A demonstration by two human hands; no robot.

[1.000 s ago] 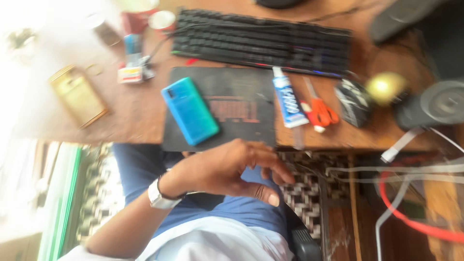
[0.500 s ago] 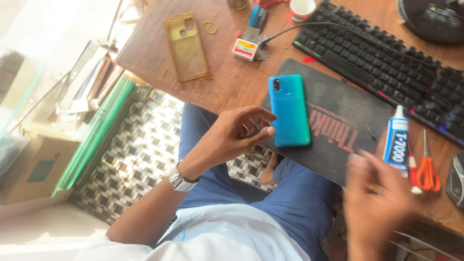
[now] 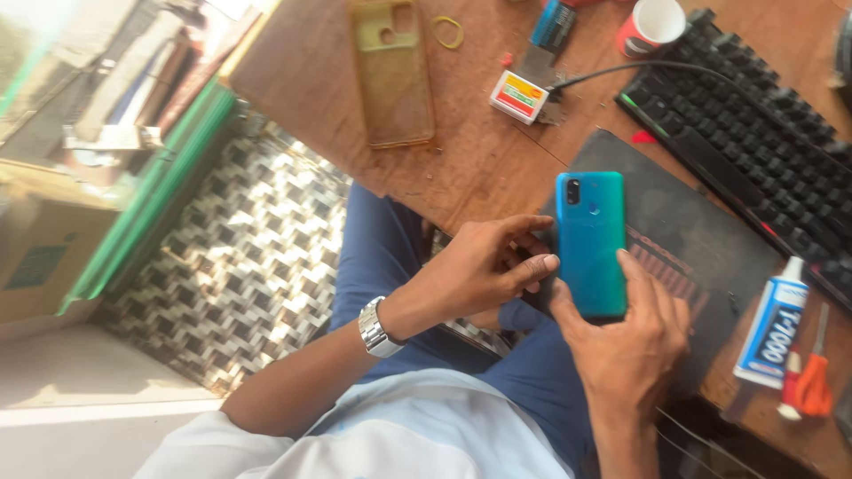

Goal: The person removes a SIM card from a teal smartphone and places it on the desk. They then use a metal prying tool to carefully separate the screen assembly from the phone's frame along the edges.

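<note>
Wooden and scuffed, the bench (image 3: 461,151) fills the upper part of the head view, with patterned floor tiles (image 3: 240,275) off its near-left edge. On a dark mat (image 3: 701,239) lies a teal phone (image 3: 591,244), back up, the landmark here. The left hand (image 3: 484,270), a metal watch on its wrist, touches the phone's left edge with loosely curled fingers (image 3: 532,263). The right hand (image 3: 626,350) grasps the phone's lower end, thumb along one side and fingers on its face. Beyond the phone to the left lies a yellowish clear case (image 3: 392,71); to its right, a black keyboard (image 3: 754,142) is cut off by the frame. Right of the phone and nearer, a glue tube (image 3: 770,324) and orange-handled scissors (image 3: 809,381) lie blurred.
</note>
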